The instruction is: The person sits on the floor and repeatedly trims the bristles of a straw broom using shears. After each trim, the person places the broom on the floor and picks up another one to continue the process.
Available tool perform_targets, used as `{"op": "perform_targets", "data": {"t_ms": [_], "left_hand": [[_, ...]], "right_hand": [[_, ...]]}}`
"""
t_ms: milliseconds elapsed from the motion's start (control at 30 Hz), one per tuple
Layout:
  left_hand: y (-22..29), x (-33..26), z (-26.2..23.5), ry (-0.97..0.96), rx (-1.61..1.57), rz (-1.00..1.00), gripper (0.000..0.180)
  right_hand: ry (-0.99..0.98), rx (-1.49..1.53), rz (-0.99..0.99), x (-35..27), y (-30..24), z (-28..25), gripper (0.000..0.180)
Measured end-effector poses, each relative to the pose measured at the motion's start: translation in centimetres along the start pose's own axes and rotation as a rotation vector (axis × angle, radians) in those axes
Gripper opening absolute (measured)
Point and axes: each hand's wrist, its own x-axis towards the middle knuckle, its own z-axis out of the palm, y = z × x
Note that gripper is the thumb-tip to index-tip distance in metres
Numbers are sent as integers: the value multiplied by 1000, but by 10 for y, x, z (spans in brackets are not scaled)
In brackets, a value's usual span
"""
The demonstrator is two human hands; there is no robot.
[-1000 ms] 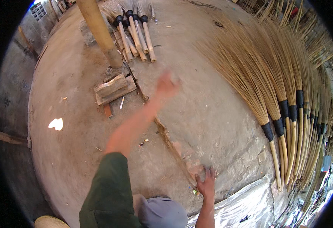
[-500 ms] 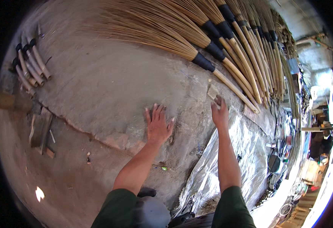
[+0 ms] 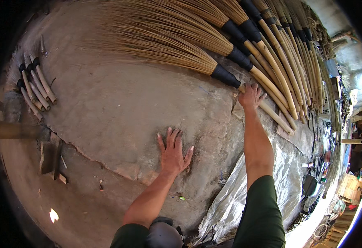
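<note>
A long, brown-bristled, black-bound broom is grasped by the right hand; the left hand (empty, splayed) is held near a broken edge of the brown floor.

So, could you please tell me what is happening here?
A person's right hand is on the handle of a long broom, just below its black band. The left hand is open, fingers spread, over the floor; whether it touches is hard to tell. More long brooms lie beside that one, and some short brooms lie farther to the left.
</note>
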Motion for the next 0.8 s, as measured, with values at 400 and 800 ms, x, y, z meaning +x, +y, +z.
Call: {"op": "perform_targets", "data": {"t_ms": [400,800], "left_hand": [[-11,-8,23,212,-34,69,59],[118,50,-135,438,-471,327,60]], "right_hand": [[815,88,-401,-82,145,-240,50],[397,1023,-418,-279,287,-414,44]]}}
